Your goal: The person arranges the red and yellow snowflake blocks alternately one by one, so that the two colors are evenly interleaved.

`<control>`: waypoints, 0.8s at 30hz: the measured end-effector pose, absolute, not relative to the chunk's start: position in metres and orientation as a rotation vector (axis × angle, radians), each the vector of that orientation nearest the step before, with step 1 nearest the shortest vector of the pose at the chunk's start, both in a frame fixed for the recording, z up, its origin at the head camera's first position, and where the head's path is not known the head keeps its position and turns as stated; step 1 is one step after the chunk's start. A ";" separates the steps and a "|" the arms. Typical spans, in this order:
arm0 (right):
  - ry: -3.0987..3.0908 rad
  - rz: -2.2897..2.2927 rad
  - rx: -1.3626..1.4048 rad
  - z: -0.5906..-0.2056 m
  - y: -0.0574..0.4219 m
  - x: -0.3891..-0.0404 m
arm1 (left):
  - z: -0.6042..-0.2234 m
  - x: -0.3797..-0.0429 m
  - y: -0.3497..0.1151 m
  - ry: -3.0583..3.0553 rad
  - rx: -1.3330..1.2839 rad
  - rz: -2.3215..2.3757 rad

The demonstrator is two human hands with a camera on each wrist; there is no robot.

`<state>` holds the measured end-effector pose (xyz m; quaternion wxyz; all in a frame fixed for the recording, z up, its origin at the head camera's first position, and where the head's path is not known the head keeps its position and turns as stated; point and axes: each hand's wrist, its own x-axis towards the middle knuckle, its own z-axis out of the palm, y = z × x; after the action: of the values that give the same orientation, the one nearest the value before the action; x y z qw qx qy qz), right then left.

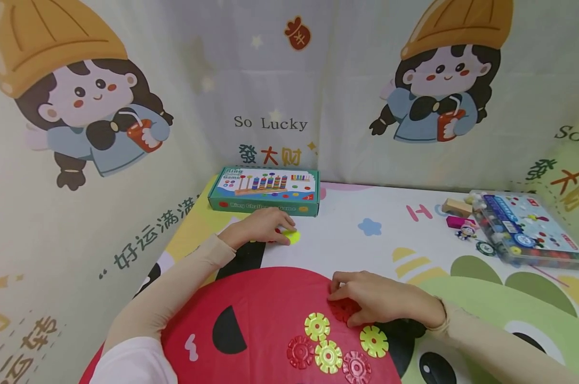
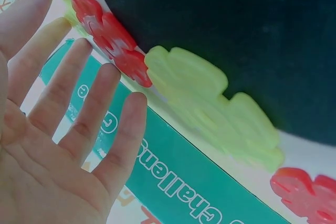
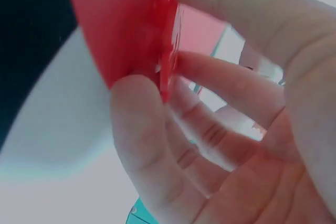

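A row of notched plastic interlocking discs lies in front of the green game box. In the left wrist view, a yellow disc stands between two red ones, and another yellow disc is at the row's far end. My left hand is at that end yellow disc, fingers fairly straight, thumb and index tips right at its edges. My right hand pinches a red disc over the red printed area. That disc shows nearly edge-on in the right wrist view, among the fingers. Beside it lie loose yellow discs and red discs.
A green ring game box stands at the back left by the curtain. At the right is a clear plastic case of small parts. A wooden block, a magenta piece and a small figure lie beside it.
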<state>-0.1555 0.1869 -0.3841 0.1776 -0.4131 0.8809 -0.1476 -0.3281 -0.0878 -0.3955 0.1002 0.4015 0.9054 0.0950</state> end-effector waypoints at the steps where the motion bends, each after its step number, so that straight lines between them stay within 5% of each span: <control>1: 2.494 -0.412 -1.175 -0.383 0.187 -0.156 | -0.395 -0.328 -0.088 2.676 1.189 0.278; 14: 2.717 -0.315 -1.310 -0.386 0.182 -0.180 | -0.398 -0.330 -0.089 2.678 1.193 0.261; 24: 2.976 -0.508 -1.070 -0.388 0.160 -0.268 | -0.395 -0.328 -0.089 2.675 1.174 0.293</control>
<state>-0.2682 0.1595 -0.3878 -0.0308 -0.3338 0.9287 -0.1587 -0.3278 -0.0887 -0.3953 0.1028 0.3979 0.9062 0.0993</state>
